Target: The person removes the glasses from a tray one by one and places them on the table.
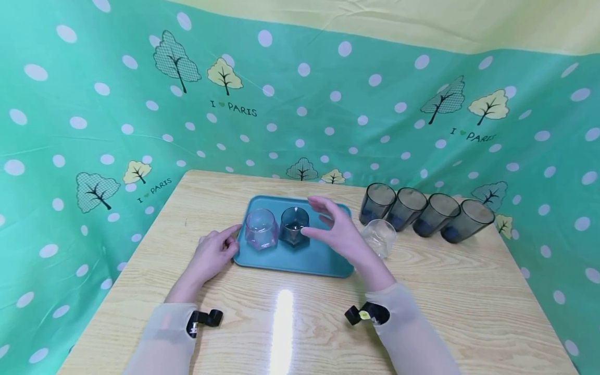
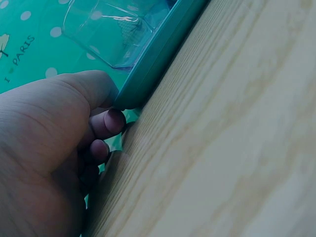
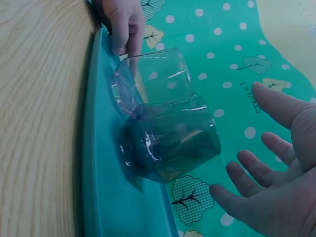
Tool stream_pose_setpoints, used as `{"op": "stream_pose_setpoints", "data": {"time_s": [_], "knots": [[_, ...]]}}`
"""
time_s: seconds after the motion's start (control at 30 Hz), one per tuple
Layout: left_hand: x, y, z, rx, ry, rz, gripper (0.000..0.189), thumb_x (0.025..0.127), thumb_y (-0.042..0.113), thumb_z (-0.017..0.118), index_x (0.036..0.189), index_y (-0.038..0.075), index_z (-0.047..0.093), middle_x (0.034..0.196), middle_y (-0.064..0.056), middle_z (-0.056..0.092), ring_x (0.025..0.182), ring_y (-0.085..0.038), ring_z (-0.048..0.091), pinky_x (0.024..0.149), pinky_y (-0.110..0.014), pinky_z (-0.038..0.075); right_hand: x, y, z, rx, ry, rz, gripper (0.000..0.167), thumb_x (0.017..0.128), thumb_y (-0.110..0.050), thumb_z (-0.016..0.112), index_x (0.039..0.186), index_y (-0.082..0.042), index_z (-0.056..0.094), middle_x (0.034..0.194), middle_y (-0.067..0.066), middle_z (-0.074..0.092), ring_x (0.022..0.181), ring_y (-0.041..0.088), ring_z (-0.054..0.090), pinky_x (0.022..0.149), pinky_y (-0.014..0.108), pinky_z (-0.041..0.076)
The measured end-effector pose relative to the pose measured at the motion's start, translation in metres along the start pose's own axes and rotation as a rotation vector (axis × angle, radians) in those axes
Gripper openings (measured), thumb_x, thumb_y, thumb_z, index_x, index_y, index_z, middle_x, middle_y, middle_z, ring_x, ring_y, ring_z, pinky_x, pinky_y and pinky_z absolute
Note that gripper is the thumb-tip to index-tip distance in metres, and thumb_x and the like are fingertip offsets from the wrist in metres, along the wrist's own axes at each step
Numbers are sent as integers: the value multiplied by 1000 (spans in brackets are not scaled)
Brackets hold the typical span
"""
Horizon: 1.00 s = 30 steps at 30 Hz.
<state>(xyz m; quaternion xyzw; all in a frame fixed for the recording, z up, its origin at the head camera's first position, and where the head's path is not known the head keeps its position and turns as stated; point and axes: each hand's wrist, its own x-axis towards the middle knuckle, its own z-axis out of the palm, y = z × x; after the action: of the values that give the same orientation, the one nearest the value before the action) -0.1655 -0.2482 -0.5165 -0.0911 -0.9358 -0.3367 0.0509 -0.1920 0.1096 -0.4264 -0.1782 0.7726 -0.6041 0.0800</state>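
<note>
On a blue tray (image 1: 290, 263), a clear, pink-tinted glass (image 1: 261, 229) and a dark grey glass (image 1: 294, 227) stand upright side by side. At the tray's left end my left hand (image 1: 215, 252) pinches the rim, its other fingers curled below; the left wrist view shows the thumb (image 2: 94, 86) against the tray edge. My right hand (image 1: 339, 232) hovers over the tray's right part with fingers spread. In the right wrist view a gap separates those fingers (image 3: 247, 180) from the dark glass (image 3: 173, 138), and the palm holds nothing.
Right of the tray stands a clear glass (image 1: 378, 238), partly behind my right wrist. Several tall dark glasses (image 1: 408, 208) form a row at the table's back right. A polka-dot cloth (image 1: 281, 120) hangs behind the wooden table (image 1: 244, 317).
</note>
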Motion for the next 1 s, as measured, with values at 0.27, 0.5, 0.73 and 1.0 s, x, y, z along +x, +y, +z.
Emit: {"op": "stream_pose_setpoints", "data": {"time_s": [0.27, 0.5, 0.73, 1.0], "knots": [[0, 0, 0, -3, -15, -7, 48, 106, 10, 64, 154, 3, 63, 89, 5, 64, 87, -21, 52, 95, -52, 32, 9, 11, 12, -37, 11, 28, 79, 96, -23, 90, 164, -19, 51, 166, 9, 51, 155, 25, 45, 125, 48, 37], [1, 1, -1, 3, -13, -2, 48, 106, 10, 65, 154, 3, 63, 88, 6, 64, 87, -21, 52, 95, -51, 32, 15, 19, 21, -49, 21, 55, 82, 94, -22, 91, 165, -18, 50, 165, 7, 51, 154, 26, 44, 125, 50, 37], [1, 2, -2, 7, -17, -4, 49, 106, 10, 65, 154, 4, 63, 89, 6, 64, 87, -20, 52, 95, -51, 32, 16, 23, 26, -33, 14, 84, 84, 95, -21, 90, 167, -16, 48, 166, 3, 48, 155, 26, 42, 126, 52, 35], [1, 2, -2, 4, -15, -6, 49, 105, 9, 65, 153, 4, 64, 87, 5, 63, 85, -20, 51, 96, -51, 32, 17, 28, 31, -23, 24, 105, 83, 94, -21, 91, 166, -23, 50, 165, 2, 49, 154, 27, 43, 125, 50, 36]]}}
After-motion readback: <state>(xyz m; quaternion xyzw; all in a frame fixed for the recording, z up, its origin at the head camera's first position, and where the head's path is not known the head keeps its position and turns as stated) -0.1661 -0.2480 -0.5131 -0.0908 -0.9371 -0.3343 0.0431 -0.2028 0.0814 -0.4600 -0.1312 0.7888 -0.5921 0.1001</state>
